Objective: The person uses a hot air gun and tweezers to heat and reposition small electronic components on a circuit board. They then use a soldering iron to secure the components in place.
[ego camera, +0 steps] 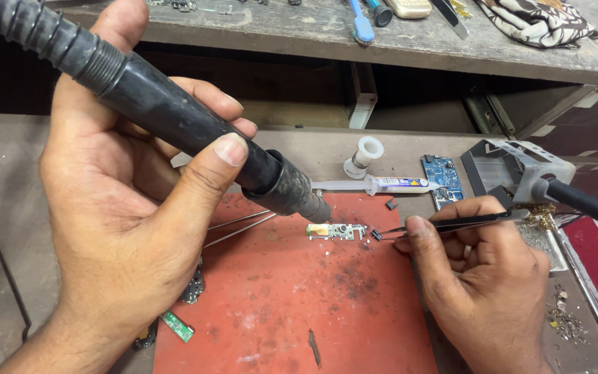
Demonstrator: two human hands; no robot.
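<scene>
Your two hands work over a tiny board on a red mat.

Closest to you, your left hand [129, 208] is wrapped tight around a fat black hot-air tool [195, 131]; its tip points down at the small board [336, 231] and hangs just above the board's left end. Your right hand [482, 277] pinches thin tweezers [451, 223] shut, and their tips grip a tiny dark part [376, 235] just to the right of the board. The board lies flat near the top middle of the red mat [292, 312]. Past it lie a white syringe [382, 185], a white spool [365, 156] and a blue circuit board [442, 179]. To the right stands a grey metal holder [513, 166]. Farthest away is a wooden shelf [299, 31].
</scene>
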